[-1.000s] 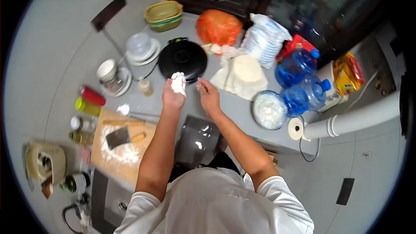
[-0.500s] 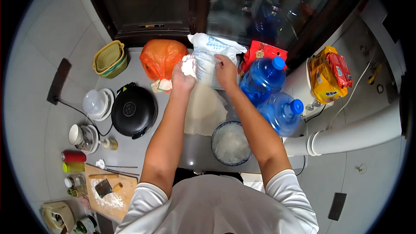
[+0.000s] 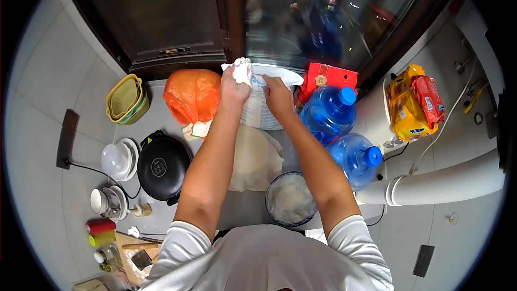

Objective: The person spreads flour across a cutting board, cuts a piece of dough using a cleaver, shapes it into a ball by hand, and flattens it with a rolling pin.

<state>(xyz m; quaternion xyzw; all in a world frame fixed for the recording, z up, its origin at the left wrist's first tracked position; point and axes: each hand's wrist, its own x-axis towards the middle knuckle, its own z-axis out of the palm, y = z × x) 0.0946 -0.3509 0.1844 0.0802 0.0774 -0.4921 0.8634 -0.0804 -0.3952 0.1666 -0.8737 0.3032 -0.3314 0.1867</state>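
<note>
A heap of white powder lies in the upturned palm of my left hand [image 3: 237, 80], its fingers curled up around it at the left side of a white bag [image 3: 260, 109]. My right hand [image 3: 277, 95] is at the bag's right side, fingers bent and the index finger near its top edge; whether it pinches the plastic is too small to tell. Below the bag a pale cloth [image 3: 252, 159] lies on the counter. A patterned bowl [image 3: 291, 198] of white contents, covered with film, stands beside my right forearm.
An orange plastic bag [image 3: 192, 95], nested baskets [image 3: 127, 99] and a black round pan [image 3: 163, 166] are at the left. Blue water bottles [image 3: 329, 109] and a red box [image 3: 326, 78] stand at the right. A board with a cleaver [image 3: 141, 259] is at lower left.
The view has swung toward the window side. Both hands have moved from near the black pan to the white bag, and the left one still carries the powder.
</note>
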